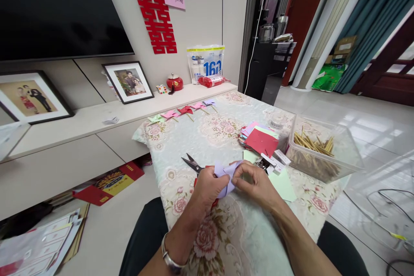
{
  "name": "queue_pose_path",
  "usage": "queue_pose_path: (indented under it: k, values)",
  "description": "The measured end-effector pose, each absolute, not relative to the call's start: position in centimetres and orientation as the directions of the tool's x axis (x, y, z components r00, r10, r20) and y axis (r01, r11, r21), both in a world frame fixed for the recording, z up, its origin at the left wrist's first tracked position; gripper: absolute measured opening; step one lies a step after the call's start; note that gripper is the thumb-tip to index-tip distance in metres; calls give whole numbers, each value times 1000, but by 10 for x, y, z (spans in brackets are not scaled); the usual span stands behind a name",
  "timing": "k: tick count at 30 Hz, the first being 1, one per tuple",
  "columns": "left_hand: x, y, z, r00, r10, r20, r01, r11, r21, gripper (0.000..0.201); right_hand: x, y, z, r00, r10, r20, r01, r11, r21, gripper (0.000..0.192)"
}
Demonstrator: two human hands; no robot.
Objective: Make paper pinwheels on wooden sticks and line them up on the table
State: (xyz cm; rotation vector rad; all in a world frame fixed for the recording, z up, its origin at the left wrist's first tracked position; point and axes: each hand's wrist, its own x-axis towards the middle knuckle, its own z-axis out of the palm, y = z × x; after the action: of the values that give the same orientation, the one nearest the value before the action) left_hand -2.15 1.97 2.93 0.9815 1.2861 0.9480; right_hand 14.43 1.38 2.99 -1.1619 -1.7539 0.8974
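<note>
Between my two hands is a folded purple paper pinwheel (227, 186), its blades bent in toward the middle. My left hand (207, 187) pinches it from the left with thumb and fingers. From the right, my right hand (255, 180) pinches the paper near its centre; whether a small pin is in those fingertips is hidden. Scissors (193, 164) lie just beyond my left hand, blades pointing away and partly apart, with red handles mostly covered. To the right rest light green paper sheets (284, 185) and a stack of coloured squares topped by a red sheet (261, 139).
A clear plastic bin (318, 168) of thin wooden sticks (313, 144) stands at the right. Small white boxes (282, 157) and a tape roll (277, 124) sit near it. Several finished pinwheels (185, 111) line the far edge of the flowered tablecloth (181, 138).
</note>
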Motion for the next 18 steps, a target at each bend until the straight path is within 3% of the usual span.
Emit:
queue_pose_path:
  k: [3,9,13,18]
  values:
    - [-22,21,30,37,948,-317,-154,319,935,16,159,15,35,-151,949,276,328,311,-892,9]
    - [-9,29,32,60,949,-311,-496,299,815,25,202,23,31,184,924,336,156,310,-938,18]
    - [11,42,33,32,953,-302,-559,267,785,23,212,24,33,360,883,301,-65,346,-936,21]
    - [30,60,31,-6,951,-310,-595,246,765,25,215,18,44,388,860,332,-187,426,-885,20]
